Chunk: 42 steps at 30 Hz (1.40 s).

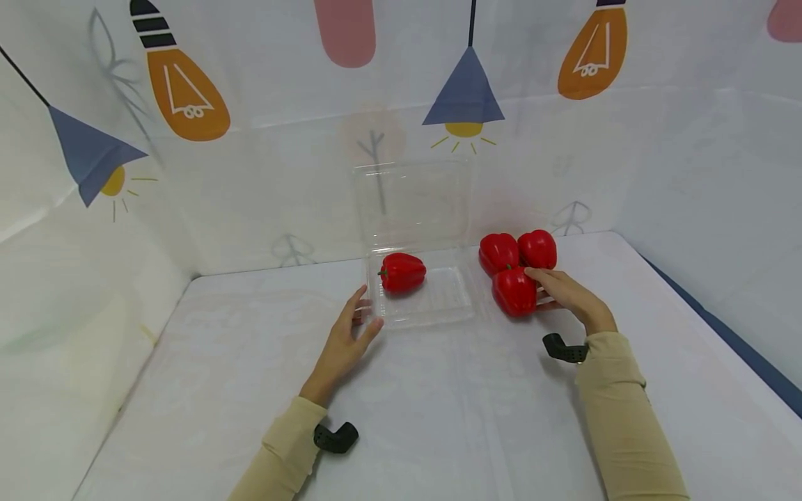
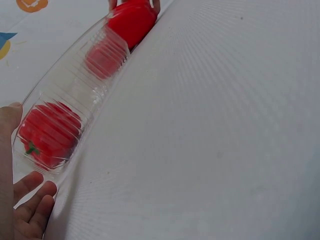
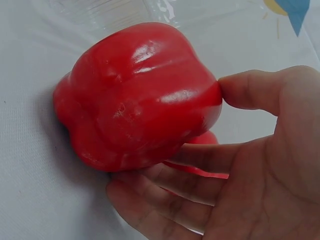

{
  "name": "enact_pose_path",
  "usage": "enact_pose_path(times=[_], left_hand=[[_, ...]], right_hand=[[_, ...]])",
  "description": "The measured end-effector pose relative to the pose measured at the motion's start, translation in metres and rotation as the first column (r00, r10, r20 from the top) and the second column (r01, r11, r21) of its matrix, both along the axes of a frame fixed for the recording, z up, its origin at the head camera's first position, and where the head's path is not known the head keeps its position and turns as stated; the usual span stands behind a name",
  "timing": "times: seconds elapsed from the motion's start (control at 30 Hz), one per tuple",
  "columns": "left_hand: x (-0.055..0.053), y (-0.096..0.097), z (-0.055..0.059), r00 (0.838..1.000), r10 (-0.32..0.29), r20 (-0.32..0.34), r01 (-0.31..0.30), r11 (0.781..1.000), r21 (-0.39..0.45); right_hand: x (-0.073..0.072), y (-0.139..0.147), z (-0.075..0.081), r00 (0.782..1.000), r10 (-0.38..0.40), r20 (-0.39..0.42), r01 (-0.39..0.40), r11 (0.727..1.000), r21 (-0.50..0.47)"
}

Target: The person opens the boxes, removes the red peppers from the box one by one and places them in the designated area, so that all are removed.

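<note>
My right hand (image 1: 576,299) grips a red bell pepper (image 1: 514,293), the front one of three grouped on the table. In the right wrist view the thumb (image 3: 250,91) meets one side of this pepper (image 3: 137,100), with the other fingers curled under it. A clear plastic clamshell box (image 1: 446,285) stands to the left, its lid (image 1: 410,202) raised at the back. Inside its left half lies another red bell pepper (image 1: 403,273) with a green stem. Beside the box's left front corner is my left hand (image 1: 338,351), fingers spread and relaxed, holding nothing.
Two more red bell peppers, one at the back left (image 1: 498,252) and one at the back right (image 1: 539,248), sit behind the gripped one. A white cover lies over the table (image 1: 426,417). Behind it hangs a printed sheet (image 1: 263,188), close to the lid.
</note>
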State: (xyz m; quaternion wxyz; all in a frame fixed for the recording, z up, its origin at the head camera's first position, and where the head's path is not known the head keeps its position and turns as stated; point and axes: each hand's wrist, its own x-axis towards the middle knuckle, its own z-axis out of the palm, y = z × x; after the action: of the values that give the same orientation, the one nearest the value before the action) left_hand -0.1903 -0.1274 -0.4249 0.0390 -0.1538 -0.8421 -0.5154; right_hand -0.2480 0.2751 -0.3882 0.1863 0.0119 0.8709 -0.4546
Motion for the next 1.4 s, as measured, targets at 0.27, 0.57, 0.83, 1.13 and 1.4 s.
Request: enact_pose_path(times=[0.27, 0.57, 0.83, 1.13, 1.4], left_hand=[[-0.011, -0.003, -0.018, 1.0, 0.008, -0.001, -0.008, 1.0, 0.001], [-0.021, -0.007, -0.037, 0.999, 0.018, -0.048, -0.018, 1.0, 0.001], [-0.021, -0.008, -0.037, 0.998, 0.018, -0.055, -0.018, 1.0, -0.006], [-0.02, -0.008, -0.036, 0.999, 0.026, -0.038, -0.027, 1.0, -0.01], [-0.02, -0.008, -0.034, 0.999, 0.027, -0.023, -0.028, 0.999, -0.018]], right_hand=[[0.002, 0.002, 0.001, 1.0, 0.009, -0.02, -0.008, 1.0, 0.03], [0.004, 0.004, 0.003, 1.0, 0.023, -0.019, -0.023, 0.999, 0.024], [0.004, 0.005, 0.003, 0.999, 0.017, -0.036, -0.015, 0.999, 0.038], [0.006, 0.007, 0.009, 0.996, -0.011, -0.086, 0.016, 0.998, 0.063], [0.01, 0.007, 0.015, 0.958, -0.155, -0.241, 0.171, 0.984, 0.051]])
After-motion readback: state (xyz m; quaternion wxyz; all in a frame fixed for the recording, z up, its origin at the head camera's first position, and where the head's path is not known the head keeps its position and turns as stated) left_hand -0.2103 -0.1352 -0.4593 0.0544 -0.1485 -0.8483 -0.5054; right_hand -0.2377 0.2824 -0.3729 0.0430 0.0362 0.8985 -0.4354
